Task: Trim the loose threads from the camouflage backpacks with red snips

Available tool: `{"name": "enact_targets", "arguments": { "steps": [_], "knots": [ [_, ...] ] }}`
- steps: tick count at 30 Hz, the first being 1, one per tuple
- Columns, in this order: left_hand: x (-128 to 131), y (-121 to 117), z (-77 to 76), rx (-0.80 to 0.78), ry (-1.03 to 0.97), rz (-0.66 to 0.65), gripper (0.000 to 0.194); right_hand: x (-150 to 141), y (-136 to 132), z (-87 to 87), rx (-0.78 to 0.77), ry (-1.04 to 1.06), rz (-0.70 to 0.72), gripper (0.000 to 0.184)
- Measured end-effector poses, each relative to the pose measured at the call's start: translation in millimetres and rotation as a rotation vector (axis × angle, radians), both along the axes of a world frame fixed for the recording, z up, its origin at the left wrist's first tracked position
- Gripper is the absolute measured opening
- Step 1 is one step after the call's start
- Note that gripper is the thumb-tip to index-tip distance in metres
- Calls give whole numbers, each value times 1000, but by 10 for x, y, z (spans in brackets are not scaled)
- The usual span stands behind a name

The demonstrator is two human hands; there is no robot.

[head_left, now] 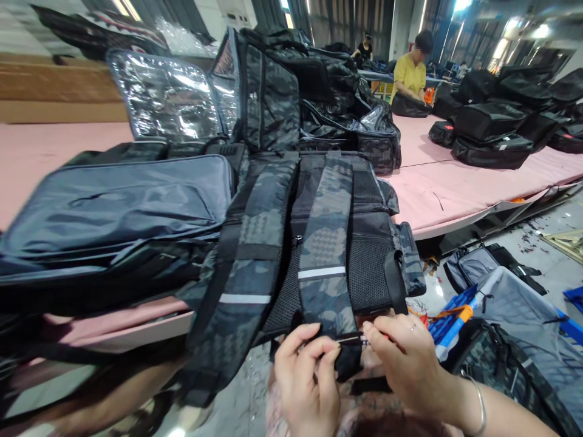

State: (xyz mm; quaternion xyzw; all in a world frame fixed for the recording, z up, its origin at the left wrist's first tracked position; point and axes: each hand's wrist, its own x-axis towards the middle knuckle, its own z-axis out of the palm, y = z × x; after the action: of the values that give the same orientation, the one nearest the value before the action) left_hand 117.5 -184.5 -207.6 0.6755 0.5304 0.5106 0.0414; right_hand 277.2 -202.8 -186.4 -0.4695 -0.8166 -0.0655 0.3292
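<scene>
At bottom centre, left hand (pixel 310 379): fingers curled, thumb and fingertips nearly closed on a black strap end (pixel 348 361), probably to steady it.
Right hand (pixel 405 358): just beside it, pinched nearly shut; a bit of red shows, but I cannot tell what it grips.
Backpack (pixel 371 255): centre of the frame, mesh back up, likely so that the straps are within reach.
Camo straps (pixel 325 233): stretched toward the person; one runs down to the hands, the other hangs at lower centre.
Grey bag (pixel 136 200): left of the frame, flat beside the backpack.
Silver lining (pixel 166 97): upper left, in an open bag.
Table (pixel 419 197): pink-topped, black bags (pixel 492 121) heaped upper right.
Floor (pixel 439 291): pale, scraps and bags at right.
Room: curtains (pixel 355 27) behind; a person in yellow (pixel 409 73) handles a bag at upper right.
</scene>
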Motion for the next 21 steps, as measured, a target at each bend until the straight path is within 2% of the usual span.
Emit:
{"name": "enact_targets", "arguments": {
  "steps": [6,9,15,18,21],
  "knots": [
    [-23,52,5,-12,-11,-17,9,21,114,-103,35,52,-43,24],
    [-49,49,14,-75,-55,-23,9,70,97,-65,-15,119,-13,27],
    [-31,37,47,-101,-31,-71,8,110,36,64,-85,-1,42,30],
    [-1,55,58,-61,-30,-73,8,77,60,35,-67,-60,55,28],
    [-1,68,65,-59,-44,-62,8,67,94,-22,-104,-12,31,25]
  ]
}}
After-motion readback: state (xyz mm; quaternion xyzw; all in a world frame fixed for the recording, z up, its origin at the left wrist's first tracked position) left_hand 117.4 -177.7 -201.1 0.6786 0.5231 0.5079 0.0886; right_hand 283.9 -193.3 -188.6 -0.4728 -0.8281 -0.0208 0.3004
